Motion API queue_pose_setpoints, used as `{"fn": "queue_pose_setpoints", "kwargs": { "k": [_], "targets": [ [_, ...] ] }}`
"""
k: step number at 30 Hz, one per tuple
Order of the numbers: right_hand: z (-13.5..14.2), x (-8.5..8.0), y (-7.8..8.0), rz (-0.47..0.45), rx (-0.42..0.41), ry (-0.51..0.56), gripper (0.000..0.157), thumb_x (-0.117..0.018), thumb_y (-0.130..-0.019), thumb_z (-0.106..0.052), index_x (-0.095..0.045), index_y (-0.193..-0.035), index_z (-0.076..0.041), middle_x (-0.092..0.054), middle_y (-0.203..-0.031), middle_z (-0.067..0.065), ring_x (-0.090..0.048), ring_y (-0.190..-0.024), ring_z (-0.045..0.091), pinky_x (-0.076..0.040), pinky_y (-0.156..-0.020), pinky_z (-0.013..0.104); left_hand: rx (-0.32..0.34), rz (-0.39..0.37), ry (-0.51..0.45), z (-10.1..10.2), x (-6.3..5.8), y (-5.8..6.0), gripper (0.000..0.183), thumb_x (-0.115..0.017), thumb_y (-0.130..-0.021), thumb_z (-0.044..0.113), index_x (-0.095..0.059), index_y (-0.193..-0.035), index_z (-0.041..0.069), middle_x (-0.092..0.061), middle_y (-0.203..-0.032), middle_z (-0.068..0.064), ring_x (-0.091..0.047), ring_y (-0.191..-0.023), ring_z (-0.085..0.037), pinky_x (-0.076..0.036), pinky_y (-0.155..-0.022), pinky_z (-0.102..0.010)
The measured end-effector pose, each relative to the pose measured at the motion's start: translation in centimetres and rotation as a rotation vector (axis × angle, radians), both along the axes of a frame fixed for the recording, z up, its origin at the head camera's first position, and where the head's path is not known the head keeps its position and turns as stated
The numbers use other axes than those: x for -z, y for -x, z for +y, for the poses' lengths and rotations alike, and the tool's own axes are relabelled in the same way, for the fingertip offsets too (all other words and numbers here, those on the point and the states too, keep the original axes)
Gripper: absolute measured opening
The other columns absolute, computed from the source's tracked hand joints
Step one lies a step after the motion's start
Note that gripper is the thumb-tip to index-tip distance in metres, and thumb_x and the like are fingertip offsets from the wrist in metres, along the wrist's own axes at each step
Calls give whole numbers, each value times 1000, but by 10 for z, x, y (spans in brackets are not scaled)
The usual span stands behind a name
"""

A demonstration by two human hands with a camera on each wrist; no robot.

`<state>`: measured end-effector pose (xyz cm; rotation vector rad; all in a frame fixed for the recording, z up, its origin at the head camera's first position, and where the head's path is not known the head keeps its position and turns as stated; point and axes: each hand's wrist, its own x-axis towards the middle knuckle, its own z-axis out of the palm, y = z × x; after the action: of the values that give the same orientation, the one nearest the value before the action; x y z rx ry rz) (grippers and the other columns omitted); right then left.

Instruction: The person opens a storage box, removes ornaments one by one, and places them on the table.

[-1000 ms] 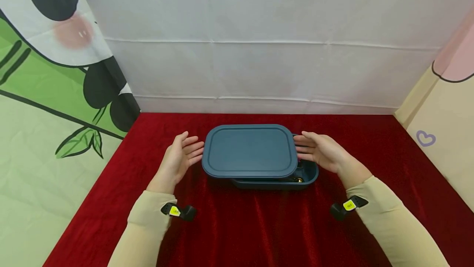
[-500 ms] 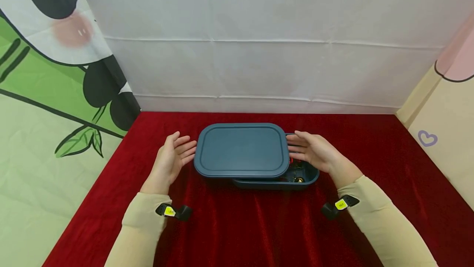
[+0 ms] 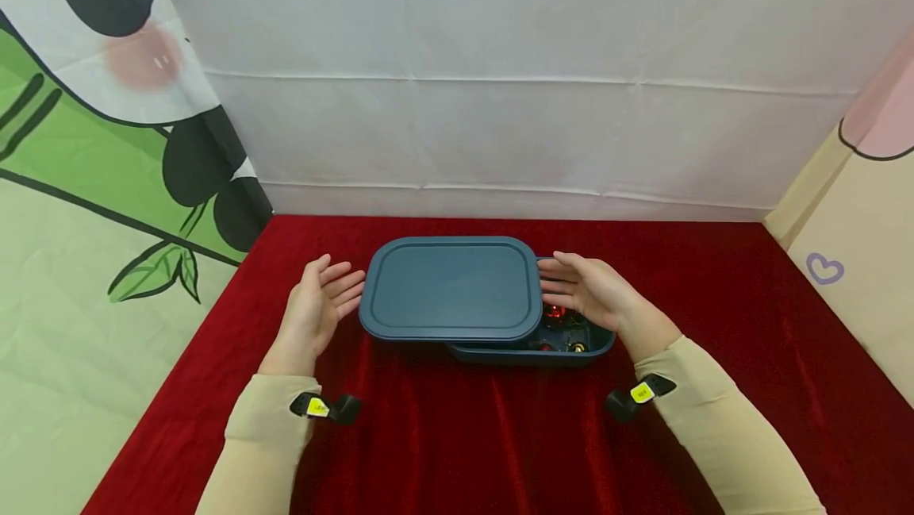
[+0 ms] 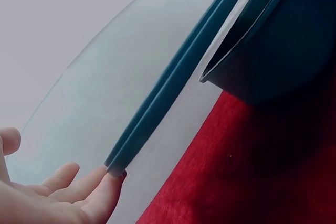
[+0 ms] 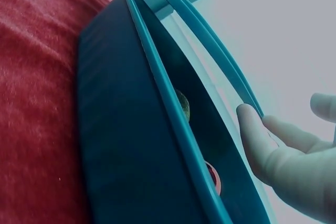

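Red cloth (image 3: 457,443), shiny trinkets (image 3: 554,313) inside box (image 3: 528,358)

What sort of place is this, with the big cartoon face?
Probably a small decorated corner or booth, likely indoors: there's a cartoon-printed panel on the left, a creased pale backdrop behind, and a red, velvety-looking tabletop in front.

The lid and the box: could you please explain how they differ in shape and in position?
The lid is a flat panel, while the box is deep and hollow.
The lid is held in the air between the fingertips of the left hand and right hand; the box stands on the red cloth.
The lid's top is bare, but the box contains things, including a shiny red item.
Both are blue.
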<state>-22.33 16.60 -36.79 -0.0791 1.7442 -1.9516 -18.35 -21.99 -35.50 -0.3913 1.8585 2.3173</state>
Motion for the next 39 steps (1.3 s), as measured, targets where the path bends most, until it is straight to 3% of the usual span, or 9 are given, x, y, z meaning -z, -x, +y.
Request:
{"fn": "queue_pose_setpoints", "kwargs": {
  "k": [12, 23, 39],
  "targets": [
    [-21, 1, 0, -7, -32, 39, 57, -35, -102, -34, -28, -146, 1, -30, -151, 20, -34, -138, 36, -45, -101, 35, -45, -4, 22, -14, 1, -6, 69, -30, -98, 52, -21, -150, 8, -28, -154, -15, -36, -138, -31, -31, -112, -34],
    [-39, 1, -1, -31, 3, 106, 54, -36, -102, -28, -28, -146, 4, -29, -151, 21, -32, -138, 36, -39, -105, 38, -68, -22, 53, -24, 2, -7, 71, -29, -97, 55, -19, -151, 10, -26, -155, -14, -35, -138, -29, -30, -113, -33],
    [-62, 2, -9, 6, 29, 89, 52, -37, -102, -29, -33, -144, 1, -31, -151, 20, -35, -137, 37, -38, -107, 42, -110, -34, 92, -35, 8, -13, 71, -29, -97, 56, -20, -151, 11, -26, -155, -14, -32, -140, -29, -25, -116, -36]
  ]
}}
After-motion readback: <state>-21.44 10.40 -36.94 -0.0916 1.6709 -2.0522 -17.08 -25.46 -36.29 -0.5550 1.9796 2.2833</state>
